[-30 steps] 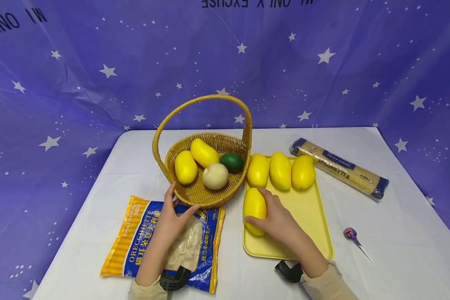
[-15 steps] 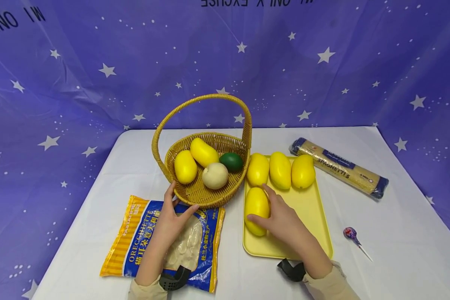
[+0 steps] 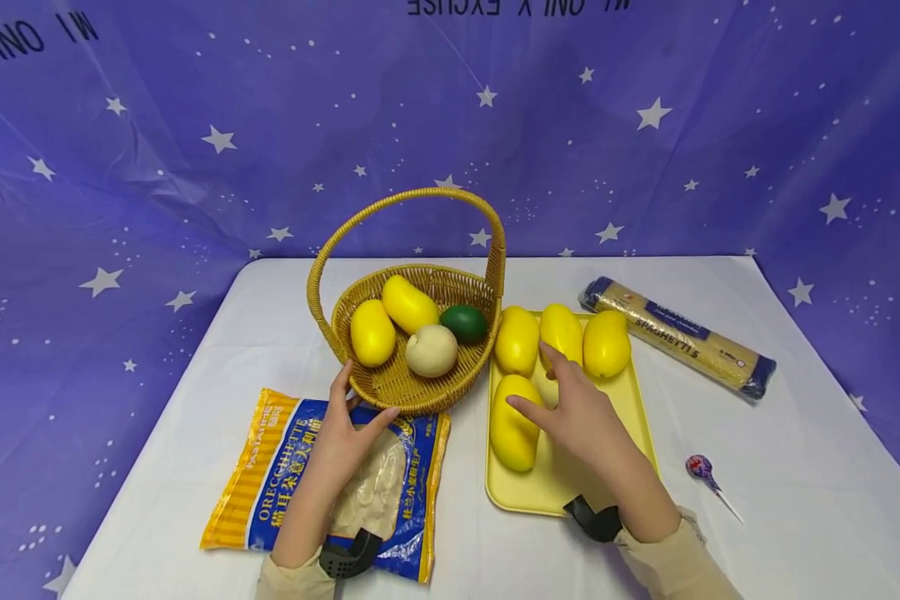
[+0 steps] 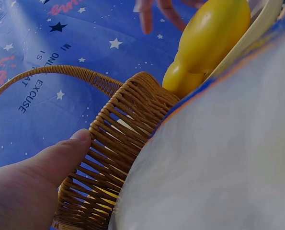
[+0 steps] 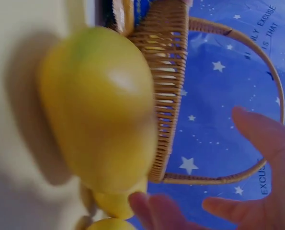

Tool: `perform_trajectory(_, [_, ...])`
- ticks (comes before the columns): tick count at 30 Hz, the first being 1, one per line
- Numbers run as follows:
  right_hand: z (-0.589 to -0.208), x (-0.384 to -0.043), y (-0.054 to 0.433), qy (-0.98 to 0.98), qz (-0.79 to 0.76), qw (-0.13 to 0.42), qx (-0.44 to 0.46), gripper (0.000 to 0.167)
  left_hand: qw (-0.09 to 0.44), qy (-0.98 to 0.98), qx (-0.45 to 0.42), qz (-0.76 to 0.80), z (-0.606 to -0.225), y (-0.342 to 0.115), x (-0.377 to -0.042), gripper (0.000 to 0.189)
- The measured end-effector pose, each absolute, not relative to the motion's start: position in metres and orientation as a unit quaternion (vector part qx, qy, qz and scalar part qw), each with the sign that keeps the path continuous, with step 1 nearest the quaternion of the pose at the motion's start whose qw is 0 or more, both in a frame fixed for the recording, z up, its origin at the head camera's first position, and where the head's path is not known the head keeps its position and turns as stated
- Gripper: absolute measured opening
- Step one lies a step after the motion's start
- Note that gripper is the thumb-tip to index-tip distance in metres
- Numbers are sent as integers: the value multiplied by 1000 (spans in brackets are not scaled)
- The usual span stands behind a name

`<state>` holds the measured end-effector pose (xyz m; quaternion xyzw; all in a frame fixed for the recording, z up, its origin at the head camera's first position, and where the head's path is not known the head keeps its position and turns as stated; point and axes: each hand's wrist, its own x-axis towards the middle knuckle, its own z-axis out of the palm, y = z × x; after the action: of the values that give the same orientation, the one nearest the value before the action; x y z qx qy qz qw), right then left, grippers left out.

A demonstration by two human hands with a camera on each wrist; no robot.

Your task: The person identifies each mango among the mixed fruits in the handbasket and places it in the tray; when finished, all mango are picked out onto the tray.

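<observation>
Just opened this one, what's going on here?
A person's left hand touches the near side of a wicker basket holding two yellow mangoes, a pale round fruit and a dark green one. The right hand, fingers spread and holding nothing, is over a yellow tray, by the front mango. Three more mangoes lie in a row at the tray's far end.

Basket (image 3: 390,390), pasta (image 3: 678,337), tray (image 3: 521,493), lollipop (image 3: 701,468) on table (image 3: 228,354)

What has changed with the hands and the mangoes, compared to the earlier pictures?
The right hand has released the front mango on the yellow tray, moving away rightward; that mango lies slightly further right. The left hand stays at the wicker basket; the other mangoes are unmoved.
</observation>
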<state>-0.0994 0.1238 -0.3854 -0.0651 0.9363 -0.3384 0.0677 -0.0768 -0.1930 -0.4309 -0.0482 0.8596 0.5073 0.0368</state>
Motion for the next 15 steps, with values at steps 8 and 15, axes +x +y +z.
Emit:
perform_trajectory(8, [-358,-134,103,898,-418,70,-122,85,30,861,-48,506,-431,-194,-76,101])
perform_trajectory(15, [-352,-174,60,877,-441,64,-181,76,29,860,-50,507,-430,-193,-76,101])
